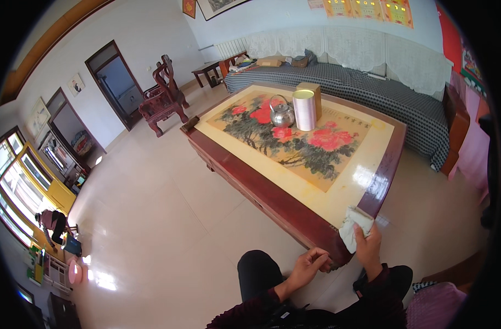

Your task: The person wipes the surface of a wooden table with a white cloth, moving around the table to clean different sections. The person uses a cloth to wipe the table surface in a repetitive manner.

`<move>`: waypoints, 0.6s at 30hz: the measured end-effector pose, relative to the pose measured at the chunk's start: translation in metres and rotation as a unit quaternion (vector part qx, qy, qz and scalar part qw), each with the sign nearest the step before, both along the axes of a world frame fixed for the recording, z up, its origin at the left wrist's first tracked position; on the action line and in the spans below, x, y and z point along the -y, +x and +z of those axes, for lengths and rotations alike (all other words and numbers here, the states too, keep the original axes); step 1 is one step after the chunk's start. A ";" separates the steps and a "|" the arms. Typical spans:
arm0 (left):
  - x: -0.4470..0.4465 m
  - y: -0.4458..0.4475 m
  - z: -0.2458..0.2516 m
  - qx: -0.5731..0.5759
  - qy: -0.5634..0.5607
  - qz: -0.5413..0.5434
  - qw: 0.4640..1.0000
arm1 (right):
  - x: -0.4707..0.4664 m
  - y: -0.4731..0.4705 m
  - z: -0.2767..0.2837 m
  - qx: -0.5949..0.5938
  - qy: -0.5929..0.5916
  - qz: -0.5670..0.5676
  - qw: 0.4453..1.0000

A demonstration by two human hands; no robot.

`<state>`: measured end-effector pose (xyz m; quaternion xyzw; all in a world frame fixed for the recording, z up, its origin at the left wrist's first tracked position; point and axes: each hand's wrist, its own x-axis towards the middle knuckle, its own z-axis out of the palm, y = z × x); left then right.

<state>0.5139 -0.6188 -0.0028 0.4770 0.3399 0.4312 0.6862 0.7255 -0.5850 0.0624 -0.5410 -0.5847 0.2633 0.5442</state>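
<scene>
My right hand (369,246) grips a folded whitish cloth (353,230), thumb on top, at the near corner of a low dark-red wooden table (271,201). Beside that corner, my left hand (308,267) has its fingers curled and shows nothing in it; whether it touches the table edge I cannot tell. A peony painting (258,135) with a cream border covers the tabletop. On it stand a shiny metal kettle (282,115) with a raised handle, a pale cylindrical canister (304,113) and, behind that, a tan box (316,92).
Behind the table runs a long sofa (357,86) under a checked cover. A small dark object (190,123) lies on the table's far left corner. A carved wooden chair (164,103) stands left. Another person (53,224) bends near a blue bin (71,244) and pink basin (74,272).
</scene>
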 end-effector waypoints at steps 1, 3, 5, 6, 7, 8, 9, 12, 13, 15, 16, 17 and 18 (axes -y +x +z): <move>0.001 -0.003 -0.002 -0.005 -0.005 0.001 1.000 | -0.002 0.005 -0.006 -0.058 -0.049 0.002 0.997; 0.000 -0.005 -0.006 -0.009 -0.009 -0.002 1.000 | -0.016 0.010 -0.019 -0.015 -0.004 -0.039 0.999; -0.002 -0.006 -0.009 -0.012 -0.015 0.004 1.000 | -0.023 0.019 -0.031 0.041 0.014 -0.106 0.993; -0.002 -0.007 -0.010 -0.019 -0.032 0.003 0.999 | -0.028 0.023 -0.036 0.032 -0.003 -0.132 0.991; -0.002 -0.007 -0.010 -0.021 -0.013 0.015 1.000 | -0.032 0.026 -0.041 0.049 0.035 -0.133 0.989; -0.002 -0.007 -0.009 -0.028 -0.006 0.020 0.999 | -0.035 0.029 -0.047 0.057 0.056 -0.142 0.987; 0.000 -0.006 -0.009 -0.037 -0.012 0.022 0.999 | -0.036 0.033 -0.051 0.066 0.082 -0.148 0.983; 0.004 -0.003 -0.006 -0.068 0.024 0.032 0.997 | -0.045 0.044 -0.060 0.201 0.128 -0.153 0.959; 0.005 -0.002 -0.005 -0.058 0.024 0.034 0.997 | -0.046 0.046 -0.060 0.202 0.135 -0.151 0.958; 0.006 -0.002 -0.002 -0.073 0.039 0.035 0.996 | -0.048 0.049 -0.054 0.244 0.124 -0.165 0.947; 0.007 -0.002 0.000 -0.077 0.041 0.033 0.996 | -0.046 0.051 -0.047 0.243 0.098 -0.159 0.952; 0.007 -0.004 0.001 -0.082 0.043 0.033 0.995 | -0.042 0.052 -0.040 0.204 0.082 -0.125 0.968; 0.006 -0.005 0.002 -0.089 0.038 0.039 0.995 | -0.039 0.052 -0.031 0.164 0.067 -0.089 0.980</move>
